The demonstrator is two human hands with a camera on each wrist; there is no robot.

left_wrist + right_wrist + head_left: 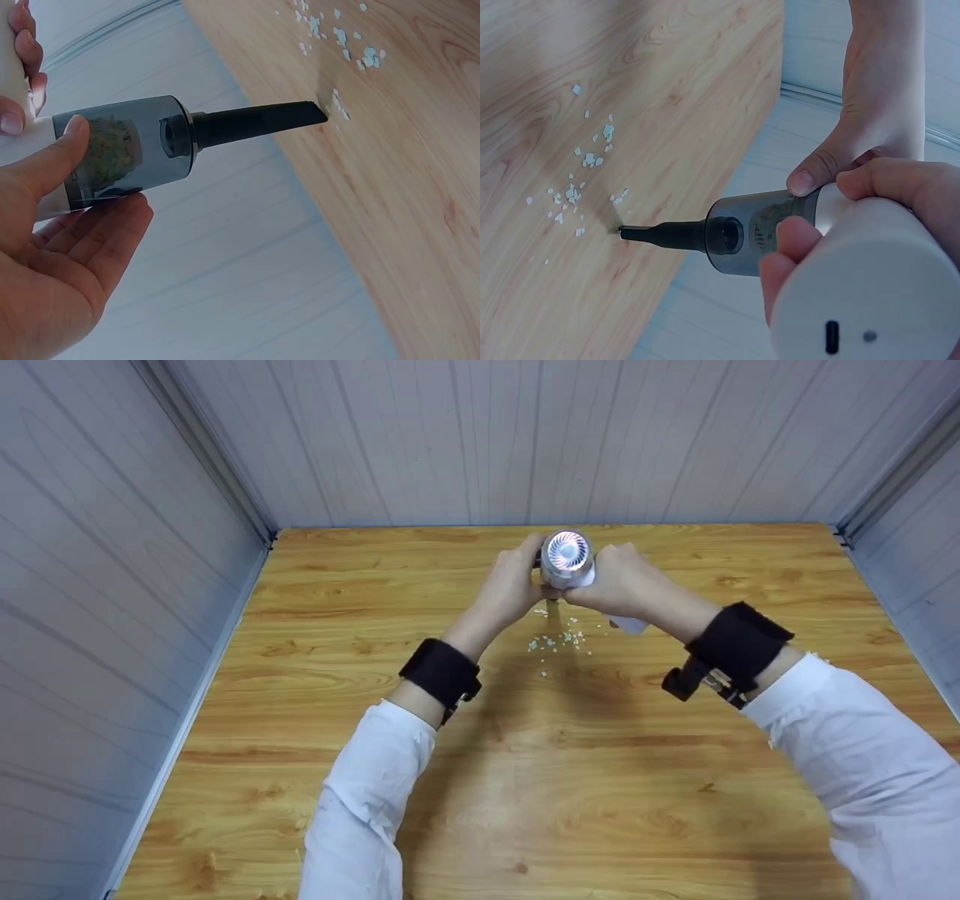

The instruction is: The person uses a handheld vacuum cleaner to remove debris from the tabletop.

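I can read no words, brand names or numbers anywhere — not on the handheld vacuum (855,277) I'm holding, and not on the wooden table (525,780). The vacuum's white body carries only a small dark slot and a dot — neither is lettering.

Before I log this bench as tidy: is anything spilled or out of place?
Yes. Small pale crumbs lie scattered on the wooden table, just at the black nozzle of the handheld vacuum that both hands hold. Nothing looks damaged.
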